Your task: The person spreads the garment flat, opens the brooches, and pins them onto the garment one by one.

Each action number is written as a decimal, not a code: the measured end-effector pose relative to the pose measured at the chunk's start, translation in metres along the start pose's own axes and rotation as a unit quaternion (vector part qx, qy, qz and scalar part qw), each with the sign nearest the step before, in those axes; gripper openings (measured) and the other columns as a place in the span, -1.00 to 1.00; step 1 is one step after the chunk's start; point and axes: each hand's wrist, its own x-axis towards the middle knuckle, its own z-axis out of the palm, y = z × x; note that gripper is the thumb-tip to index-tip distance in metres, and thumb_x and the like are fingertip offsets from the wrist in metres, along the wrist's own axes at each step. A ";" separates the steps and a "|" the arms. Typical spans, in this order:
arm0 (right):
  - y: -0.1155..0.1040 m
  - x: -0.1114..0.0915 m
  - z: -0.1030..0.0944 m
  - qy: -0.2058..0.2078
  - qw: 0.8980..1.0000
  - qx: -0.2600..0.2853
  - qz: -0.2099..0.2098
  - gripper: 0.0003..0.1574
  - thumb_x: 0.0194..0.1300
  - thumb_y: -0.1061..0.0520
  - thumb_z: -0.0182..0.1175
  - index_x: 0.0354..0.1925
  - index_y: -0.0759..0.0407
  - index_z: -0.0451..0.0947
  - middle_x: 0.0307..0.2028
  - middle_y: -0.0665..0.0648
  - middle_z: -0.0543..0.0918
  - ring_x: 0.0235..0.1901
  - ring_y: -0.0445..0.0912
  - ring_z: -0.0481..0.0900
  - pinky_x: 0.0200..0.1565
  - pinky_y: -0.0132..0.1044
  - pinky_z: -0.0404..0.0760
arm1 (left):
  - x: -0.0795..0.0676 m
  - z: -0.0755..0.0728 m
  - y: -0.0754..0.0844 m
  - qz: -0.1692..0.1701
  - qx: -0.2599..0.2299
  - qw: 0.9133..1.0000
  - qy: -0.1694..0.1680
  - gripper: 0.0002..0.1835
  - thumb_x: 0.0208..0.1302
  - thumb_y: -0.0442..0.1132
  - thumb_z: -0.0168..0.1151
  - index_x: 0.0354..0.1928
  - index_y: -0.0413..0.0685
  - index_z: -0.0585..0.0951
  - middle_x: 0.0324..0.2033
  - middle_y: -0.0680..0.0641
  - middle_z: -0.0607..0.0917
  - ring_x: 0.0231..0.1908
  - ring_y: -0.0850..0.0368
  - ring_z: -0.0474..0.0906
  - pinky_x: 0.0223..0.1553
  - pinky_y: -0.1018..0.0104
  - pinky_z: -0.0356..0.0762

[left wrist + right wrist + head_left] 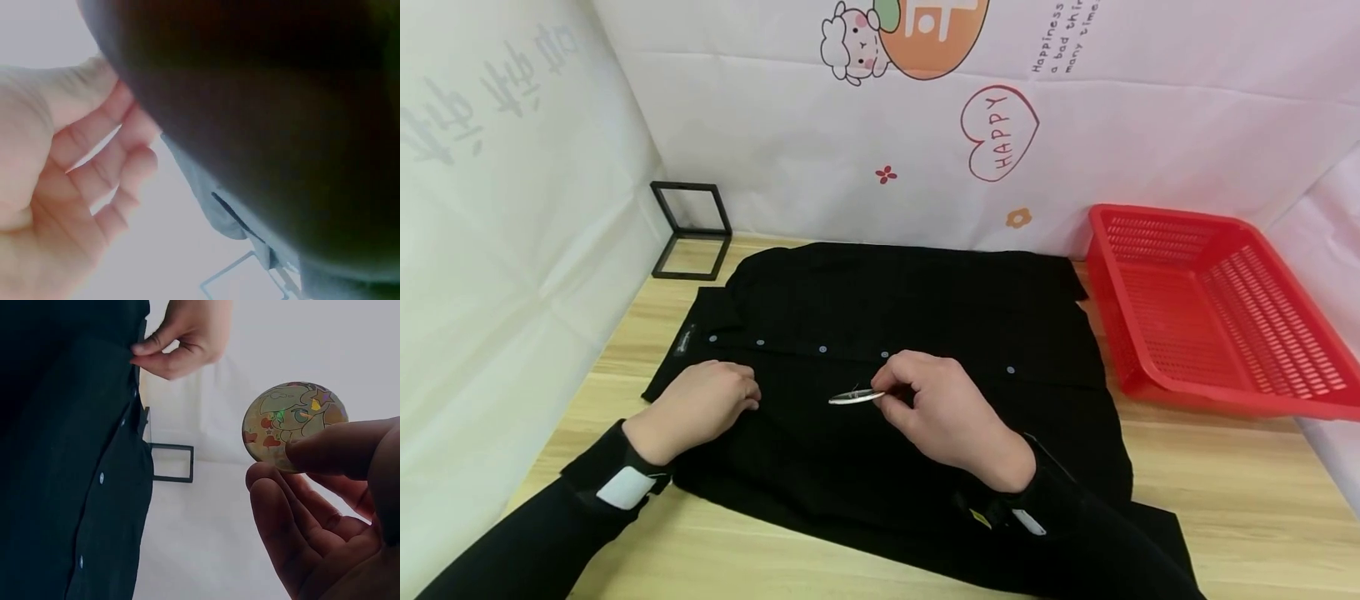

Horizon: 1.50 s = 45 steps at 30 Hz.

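A black button-up shirt (925, 300) lies spread out, its collar toward the left and a row of pale buttons along it. My left hand (703, 404) pinches the shirt's fabric near the collar end between thumb and fingers; the left wrist view has the dark cloth (250, 125) right at the fingertips. Over the middle of the shirt, my right hand (947, 408) holds a round badge (853, 397) by its edge. The right wrist view gives the badge's face (275, 419), shiny and printed with a cartoon character, under the thumb. Its back is hidden there.
At the right stands a red plastic basket (1138, 333) with slotted walls. A black folding frame (692, 232) is at the back left, beside the shirt. White printed cloth walls (775, 150) enclose the wooden table (1240, 483) at the back and sides.
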 end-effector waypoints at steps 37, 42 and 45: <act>0.004 0.058 0.082 -0.169 0.983 -0.056 -0.047 -0.84 0.26 0.18 0.39 -0.42 -0.05 0.65 -0.42 -0.19 0.58 -0.42 -0.33 0.47 -0.32 -0.52 0.44 | -0.007 0.012 -0.013 -0.012 -0.061 0.996 0.059 -0.93 0.24 -0.39 0.37 -0.29 -0.09 0.68 -0.35 0.07 0.56 -0.30 0.16 0.54 -0.22 0.18 0.56; 0.009 0.066 0.095 -0.206 0.978 -0.028 0.000 -0.81 0.29 0.13 0.39 -0.47 -0.07 0.65 -0.52 -0.26 0.55 -0.51 -0.35 0.46 -0.41 -0.52 0.44 | -0.007 0.011 -0.015 -0.027 -0.077 0.995 0.061 -0.94 0.25 -0.35 0.39 -0.29 -0.06 0.69 -0.35 0.09 0.57 -0.27 0.18 0.54 -0.21 0.19 0.57; 0.011 0.070 0.102 -0.222 0.974 -0.018 0.031 -0.79 0.30 0.11 0.39 -0.48 -0.10 0.65 -0.54 -0.26 0.55 -0.53 -0.33 0.46 -0.42 -0.48 0.44 | -0.008 0.010 -0.016 -0.030 -0.082 0.994 0.060 -0.94 0.26 -0.34 0.39 -0.30 -0.04 0.69 -0.35 0.10 0.57 -0.28 0.20 0.53 -0.22 0.20 0.57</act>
